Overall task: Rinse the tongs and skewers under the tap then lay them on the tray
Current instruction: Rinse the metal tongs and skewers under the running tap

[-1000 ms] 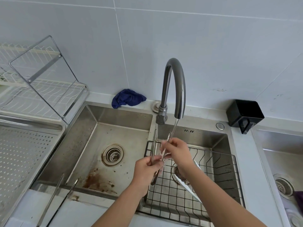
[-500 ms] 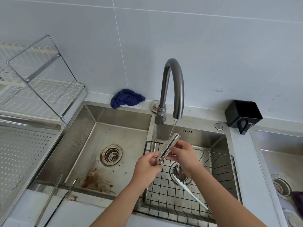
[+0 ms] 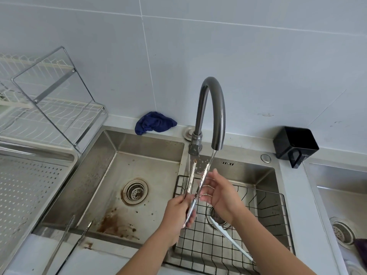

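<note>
One pair of tongs (image 3: 201, 182) has swung upright under the tap (image 3: 213, 108); left hand (image 3: 176, 215) grips it, right hand (image 3: 220, 197) fingers relaxed, touching.

Shiny steel tongs (image 3: 193, 192) near-upright in the tap (image 3: 211, 108) stream; 2 long steel pieces (image 3: 58, 245) across the basin's (image 3: 119, 242) front rim.

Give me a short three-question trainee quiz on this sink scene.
1. Multiple choice: where does the left hand grip the tongs? A lower end; B upper tips; C nowhere.
2. True or false: water runs from the tap onto the tongs.
3. Fill in: the white utensil lies in the black wire ____.
Key: 1 A; 2 true; 3 basket.
</note>
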Demonstrator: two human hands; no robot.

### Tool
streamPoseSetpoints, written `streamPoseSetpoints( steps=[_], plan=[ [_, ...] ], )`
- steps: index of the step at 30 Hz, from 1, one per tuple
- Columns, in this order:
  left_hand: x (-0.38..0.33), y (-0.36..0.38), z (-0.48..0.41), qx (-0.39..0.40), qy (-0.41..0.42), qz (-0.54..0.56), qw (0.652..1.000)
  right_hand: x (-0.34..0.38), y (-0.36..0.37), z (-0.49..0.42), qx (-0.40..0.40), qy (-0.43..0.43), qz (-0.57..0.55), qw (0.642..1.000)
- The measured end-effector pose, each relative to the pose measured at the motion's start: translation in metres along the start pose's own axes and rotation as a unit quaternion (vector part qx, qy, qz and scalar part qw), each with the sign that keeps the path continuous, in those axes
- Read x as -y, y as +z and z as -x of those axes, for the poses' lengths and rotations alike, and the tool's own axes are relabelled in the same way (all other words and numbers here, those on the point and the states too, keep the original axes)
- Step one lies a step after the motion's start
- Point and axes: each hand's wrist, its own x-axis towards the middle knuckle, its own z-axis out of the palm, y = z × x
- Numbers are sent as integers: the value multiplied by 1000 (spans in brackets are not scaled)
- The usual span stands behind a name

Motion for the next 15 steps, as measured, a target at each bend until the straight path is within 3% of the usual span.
streamPoseSetpoints(
  steps=[4, 8, 15],
  plan=[
    [2, 9, 12, 55, -74, -13, 996, 0, 9, 0, -58, -48, 123, 989],
    [-1, 13, 17, 111, -112, 10, 988, 13, 18, -9, -129, -90, 115, 981],
    [-3, 2, 14, 79, -68, -47, 993, 9, 26, -10, -88, -36, 90, 991]
  ],
)
